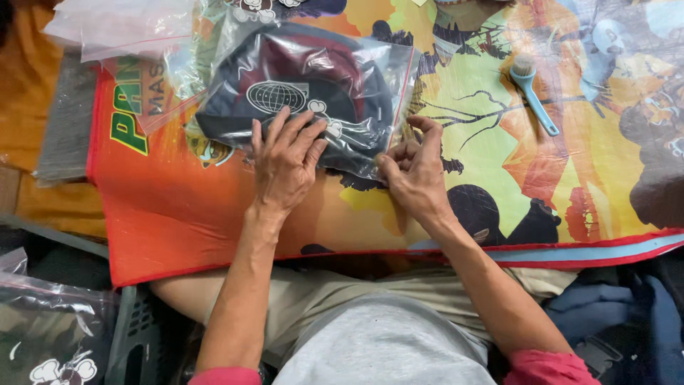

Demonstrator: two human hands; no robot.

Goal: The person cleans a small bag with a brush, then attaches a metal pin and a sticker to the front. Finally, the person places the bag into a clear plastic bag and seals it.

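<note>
Your left hand (285, 160) lies flat, fingers spread wide, on top of a clear plastic bag with a dark cap with red panels inside it (306, 100). It presses down but grips nothing. The bag sits on the bright orange and yellow picture mat (171, 207) that covers the surface, near the middle, toward 12 o'clock from your body.

Your right hand (417, 171) is at 3 o'clock from the left one. Its fingers are curled in tight and pinch the bag's corner edge at the bag's 5 o'clock side. I cannot tell if there is a sticky strip there.

Here is what could go wrong. The plastic is thin and shiny, so it can slip out of your pinch if you tug too fast. If you pull hard while the left hand presses down, I think the corner could rip. If you lift the left hand too soon, the whole bag may slide on the smooth mat. The cap could also get squashed if you lean on it too much.

More clear plastic bags (135, 36) are piled at 10 o'clock from the cap bag, touching it. A bump could push them off the mat. A small light blue brush with a long handle (533, 93) lies well apart at 2 o'clock, out of the way.
</note>
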